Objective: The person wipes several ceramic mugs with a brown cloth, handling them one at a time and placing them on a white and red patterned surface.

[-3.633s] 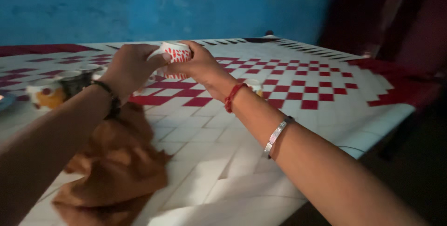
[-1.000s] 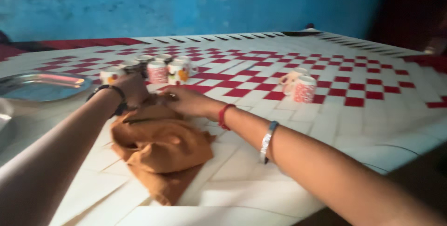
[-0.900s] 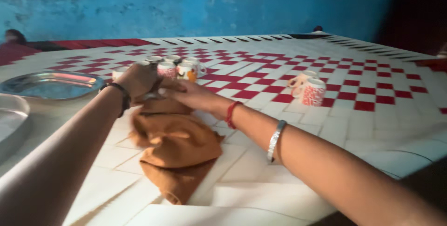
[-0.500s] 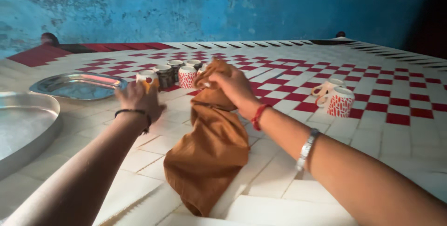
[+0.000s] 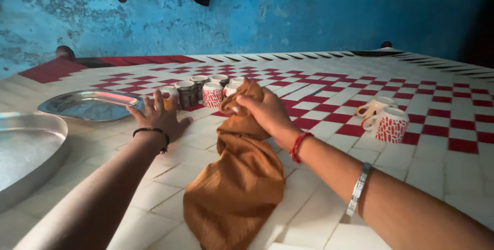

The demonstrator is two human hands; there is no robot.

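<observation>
My right hand (image 5: 265, 111) grips the top of an orange-brown cloth (image 5: 236, 183) and holds it lifted, so it hangs down to the woven white and red surface (image 5: 329, 90). My left hand (image 5: 159, 117) is spread open, reaching toward a cup with an orange pattern (image 5: 169, 96) at the near end of a row of several small cups (image 5: 203, 89). A red and white patterned cup (image 5: 212, 94) stands in that row, just beyond the raised cloth.
Two more cups (image 5: 388, 121) stand at the right on the checkered part. A steel plate (image 5: 90, 105) lies at the left, and a larger steel tray (image 5: 28, 147) is nearer the left edge. A blue wall with hanging clothes is behind.
The right hand lifted the cloth off the surface, after putting down the red and white cup it held earlier. The left hand let go of the cloth and moved toward the row of cups.
</observation>
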